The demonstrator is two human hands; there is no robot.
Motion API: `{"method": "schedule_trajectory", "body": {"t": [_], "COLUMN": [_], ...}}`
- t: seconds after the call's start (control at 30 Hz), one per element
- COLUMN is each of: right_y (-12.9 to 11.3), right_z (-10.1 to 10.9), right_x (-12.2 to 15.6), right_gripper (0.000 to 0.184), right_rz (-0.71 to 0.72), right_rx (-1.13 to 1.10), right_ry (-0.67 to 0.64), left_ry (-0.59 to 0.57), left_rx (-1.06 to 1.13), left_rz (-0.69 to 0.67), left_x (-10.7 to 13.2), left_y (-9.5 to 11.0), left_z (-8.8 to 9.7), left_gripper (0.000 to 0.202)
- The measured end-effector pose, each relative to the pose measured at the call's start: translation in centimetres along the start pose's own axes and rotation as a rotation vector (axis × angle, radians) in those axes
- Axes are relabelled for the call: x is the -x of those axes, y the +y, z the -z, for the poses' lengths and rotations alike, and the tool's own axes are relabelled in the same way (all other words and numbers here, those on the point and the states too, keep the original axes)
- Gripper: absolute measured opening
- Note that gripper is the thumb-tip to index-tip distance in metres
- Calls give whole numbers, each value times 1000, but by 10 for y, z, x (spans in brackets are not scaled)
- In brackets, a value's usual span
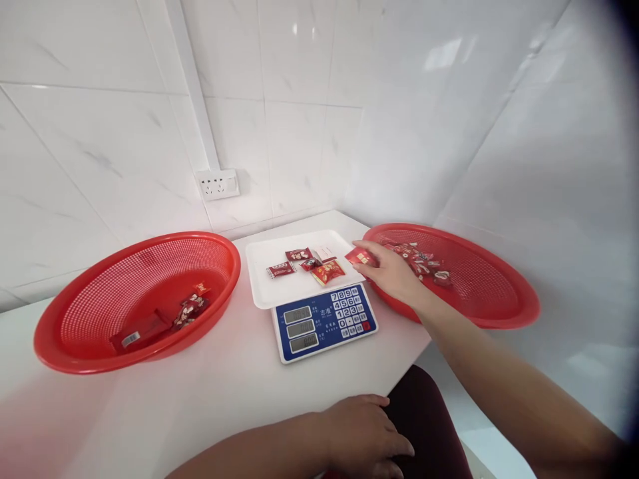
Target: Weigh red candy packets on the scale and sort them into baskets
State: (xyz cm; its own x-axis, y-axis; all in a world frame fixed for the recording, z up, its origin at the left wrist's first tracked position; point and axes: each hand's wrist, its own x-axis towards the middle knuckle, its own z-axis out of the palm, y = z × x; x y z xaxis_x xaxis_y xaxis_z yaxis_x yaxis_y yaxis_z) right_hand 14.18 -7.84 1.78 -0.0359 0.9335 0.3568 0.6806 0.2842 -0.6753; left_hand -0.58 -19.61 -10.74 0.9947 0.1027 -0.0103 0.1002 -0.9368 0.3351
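Observation:
My right hand (394, 273) reaches over the right edge of the white weighing tray (259, 293) and holds a small red packet (359, 256) between its fingers. Several red snack packets (307, 263) lie on that tray, which sits on a digital scale with a blue keypad panel (324, 321). My left hand (364, 436) rests low at the table's near edge with curled fingers and nothing in it.
A red mesh basket (74, 319) on the left holds a few red packets (164, 316). Another red basket (499, 293) on the right holds several packets (424, 263). White tiled walls close the corner; a wall socket (217, 184) sits behind.

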Motion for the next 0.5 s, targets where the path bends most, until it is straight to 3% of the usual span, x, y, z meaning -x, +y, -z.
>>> {"method": "schedule_trajectory", "body": {"t": [0.1, 0.17, 0.23, 0.3, 0.37, 0.5], "right_y": [9, 17, 23, 26, 26, 24], "right_z": [-6, -20, -40, -61, -76, -84], "right_x": [38, 68, 97, 120, 134, 134], "right_gripper": [39, 37, 32, 28, 23, 19], "right_rz": [-49, -122, -209, -290, -260, -217], "right_rx": [-179, -335, -472, -565, -556, -515], "right_ry": [154, 185, 56, -214, -389, -501], "left_ry": [19, 20, 7, 6, 48, 95], "left_rx": [2, 5, 5, 3, -4, -22], "left_rz": [-11, -16, -17, -21, -34, -42], "left_x": [0, 1, 0, 0, 0, -1], "left_y": [0, 1, 1, 1, 1, 1], "left_z": [1, 1, 2, 2, 3, 4], "left_gripper": [39, 39, 38, 35, 31, 28]}}
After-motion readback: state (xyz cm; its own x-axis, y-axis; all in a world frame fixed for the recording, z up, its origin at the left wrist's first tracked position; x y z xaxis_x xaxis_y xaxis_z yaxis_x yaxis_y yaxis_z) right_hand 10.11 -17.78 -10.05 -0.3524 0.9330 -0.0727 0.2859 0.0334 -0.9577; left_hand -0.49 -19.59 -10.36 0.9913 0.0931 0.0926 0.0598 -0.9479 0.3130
